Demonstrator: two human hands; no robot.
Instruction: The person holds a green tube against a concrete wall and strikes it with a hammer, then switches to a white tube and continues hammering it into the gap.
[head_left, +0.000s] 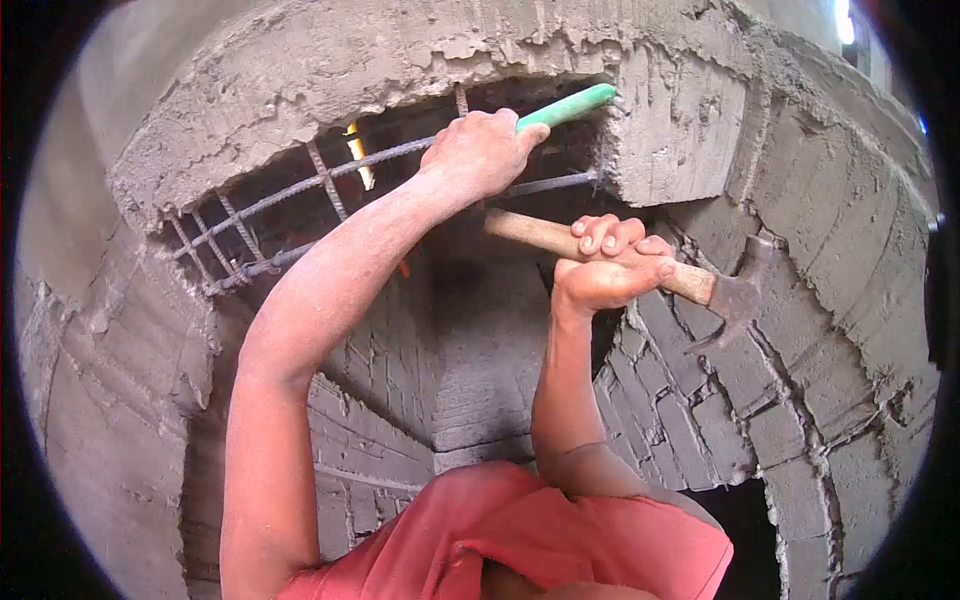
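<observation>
My left hand [482, 155] is closed round a green tube [568, 108] in front of the gap in the concrete. The tube slants up to the right, its far end at the concrete edge beside the gap; its other end is hidden in my fist. Lower and to the right, my right hand [612, 265] grips the wooden handle of a claw hammer [738, 295] around its middle. The hammer's metal head points right, in front of the brick wall. Behind my left hand and forearm, steel reinforcing bars [325, 178] cross the gap.
A rough concrete beam [400, 60] spans overhead, with a block-like concrete end [675, 130] at the right. A yellow piece [358, 155] hangs among the bars. Brick walls [790, 380] with rough mortar joints stand close on both sides. My red shirt [500, 530] shows below.
</observation>
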